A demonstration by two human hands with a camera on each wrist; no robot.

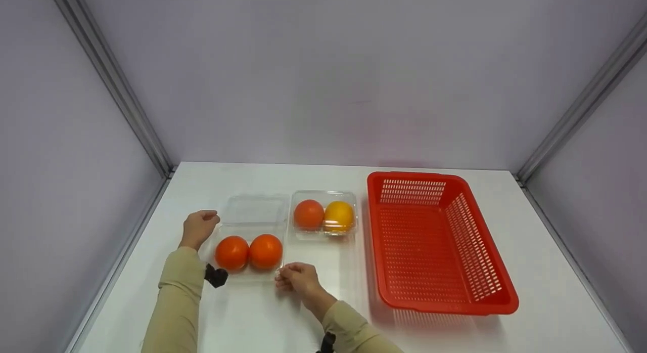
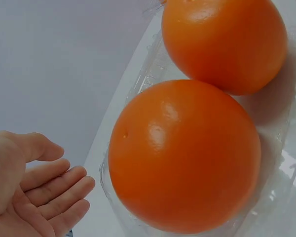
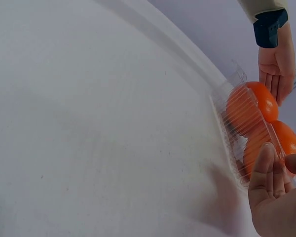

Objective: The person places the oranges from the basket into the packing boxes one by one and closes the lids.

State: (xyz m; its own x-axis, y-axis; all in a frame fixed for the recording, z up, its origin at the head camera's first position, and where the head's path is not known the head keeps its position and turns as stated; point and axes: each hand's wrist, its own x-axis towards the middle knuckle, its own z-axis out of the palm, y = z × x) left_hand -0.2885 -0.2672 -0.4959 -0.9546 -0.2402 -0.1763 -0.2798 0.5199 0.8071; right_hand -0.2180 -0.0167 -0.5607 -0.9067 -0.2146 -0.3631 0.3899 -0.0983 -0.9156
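A clear plastic clamshell box lies with its lid folded back toward the far side. Two shiny oranges sit side by side in its base; they look large in the left wrist view, the nearer orange filling the middle. My left hand is just off the box's left side, its fingers loosely bent with nothing between them. At the near right corner, my right hand pinches the box's rim between thumb and fingers, as the right wrist view shows.
Behind and to the right is a second clear box, closed, with an orange-red fruit and a yellow fruit inside. A red plastic basket stands on the white table's right side. Pale walls enclose the table.
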